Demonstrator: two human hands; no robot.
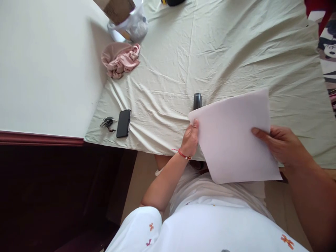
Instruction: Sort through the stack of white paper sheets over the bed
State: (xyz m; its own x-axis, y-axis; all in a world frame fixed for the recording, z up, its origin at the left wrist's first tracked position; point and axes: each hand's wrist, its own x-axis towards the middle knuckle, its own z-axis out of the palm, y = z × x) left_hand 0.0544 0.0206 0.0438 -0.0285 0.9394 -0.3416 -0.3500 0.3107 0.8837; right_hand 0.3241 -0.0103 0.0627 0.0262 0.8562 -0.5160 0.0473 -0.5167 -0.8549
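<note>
Both hands grip the paper sheets (236,136), left hand (189,138) and right hand (280,143) pinching opposite edges, the black stapler (197,101) lying on the bed (223,52) just beyond the left.

I hold a sheet of white paper (236,136) over the edge of the bed (236,52), my left hand (190,138) pinching its left edge, my right hand (279,143) gripping its right edge; a black stapler (197,101) lies on the pale sheet just past the paper's top corner; a phone (123,123) and keys (107,123) sit near the bed's left edge; pink cloth (120,60) lies further up.
</note>
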